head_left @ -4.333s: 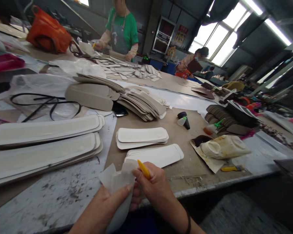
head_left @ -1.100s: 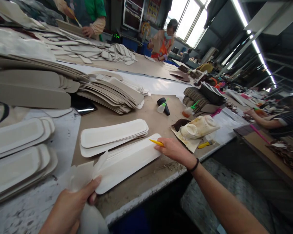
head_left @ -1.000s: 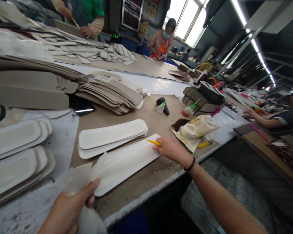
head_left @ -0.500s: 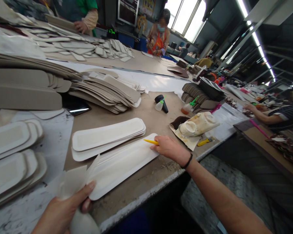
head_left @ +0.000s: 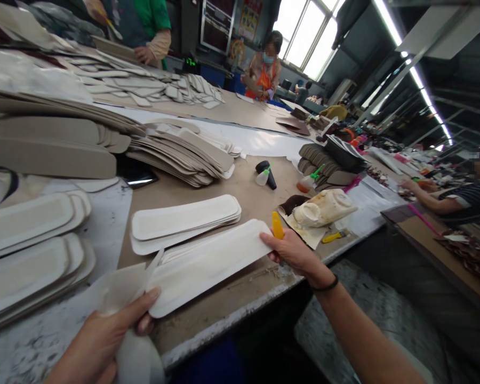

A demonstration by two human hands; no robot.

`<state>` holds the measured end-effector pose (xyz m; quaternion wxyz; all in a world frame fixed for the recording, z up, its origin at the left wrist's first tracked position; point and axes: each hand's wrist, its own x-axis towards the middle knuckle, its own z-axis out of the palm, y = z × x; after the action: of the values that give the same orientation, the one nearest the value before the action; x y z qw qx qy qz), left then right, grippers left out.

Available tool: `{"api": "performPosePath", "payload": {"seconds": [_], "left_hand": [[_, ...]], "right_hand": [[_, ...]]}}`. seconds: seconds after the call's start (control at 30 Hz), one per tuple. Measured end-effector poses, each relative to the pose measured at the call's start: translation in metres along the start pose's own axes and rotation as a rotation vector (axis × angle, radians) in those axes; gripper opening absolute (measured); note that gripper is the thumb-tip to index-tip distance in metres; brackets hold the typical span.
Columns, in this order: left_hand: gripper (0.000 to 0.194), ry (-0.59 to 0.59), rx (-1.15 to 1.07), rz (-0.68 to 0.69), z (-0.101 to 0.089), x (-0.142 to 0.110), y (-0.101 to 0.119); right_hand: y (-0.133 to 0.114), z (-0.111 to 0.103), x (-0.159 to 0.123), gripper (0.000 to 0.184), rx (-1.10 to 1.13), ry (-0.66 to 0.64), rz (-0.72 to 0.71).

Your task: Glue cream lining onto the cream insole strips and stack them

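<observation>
A long white panel with rounded corners (head_left: 212,269) slants over the table before me, held at both ends. My left hand (head_left: 116,330) is closed, with its thumb on the panel's near-left end; a loose, translucent whitish strip (head_left: 124,285) hangs about the same fingers. My right hand (head_left: 294,250) pinches the far-right end and also keeps a tool with a flat yellow handle (head_left: 277,225) in its grip, the handle pointing up. The tool's working end is hidden. Just behind lies a small stack of similar white panels (head_left: 186,216), and more sheets show partly under the held one.
On the left are stacks of white panels (head_left: 28,224) and grey-brown panels (head_left: 48,160). Behind stand small glue bottles (head_left: 263,176), a stained plastic container (head_left: 324,207) and a yellow-handled brush (head_left: 333,236). The table edge (head_left: 232,320) runs close in front. Co-workers are across and at right.
My right hand has moved slightly right and now grips the panel's far end, which is raised. The yellow handle has turned from pointing left to upright. My left hand keeps its hold.
</observation>
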<state>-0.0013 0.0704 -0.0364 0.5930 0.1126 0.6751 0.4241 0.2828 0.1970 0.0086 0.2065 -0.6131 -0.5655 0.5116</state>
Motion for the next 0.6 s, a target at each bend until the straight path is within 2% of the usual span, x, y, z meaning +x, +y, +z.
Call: {"api": "performPosePath", "payload": {"seconds": [0.07, 0.17, 0.33, 0.47, 0.6], "left_hand": [[0.054, -0.089, -0.026, 0.007, -0.003, -0.005, 0.0], [0.049, -0.128, -0.144, 0.018, -0.005, -0.012, 0.002], [0.048, -0.208, -0.321, -0.139, -0.007, -0.015, 0.009], [0.048, -0.195, -0.359, -0.116, -0.008, -0.009, 0.013], [0.049, -0.117, -0.353, 0.018, -0.006, -0.003, 0.023]], "right_hand": [[0.001, 0.002, -0.004, 0.039, 0.079, 0.011, 0.001], [0.002, 0.006, -0.009, 0.042, 0.208, 0.002, 0.007], [0.008, 0.018, -0.013, 0.053, 0.425, -0.073, 0.065], [0.009, 0.022, -0.007, 0.054, 0.441, -0.059, 0.085], [-0.002, 0.022, 0.006, 0.051, 0.371, -0.032, 0.054]]}}
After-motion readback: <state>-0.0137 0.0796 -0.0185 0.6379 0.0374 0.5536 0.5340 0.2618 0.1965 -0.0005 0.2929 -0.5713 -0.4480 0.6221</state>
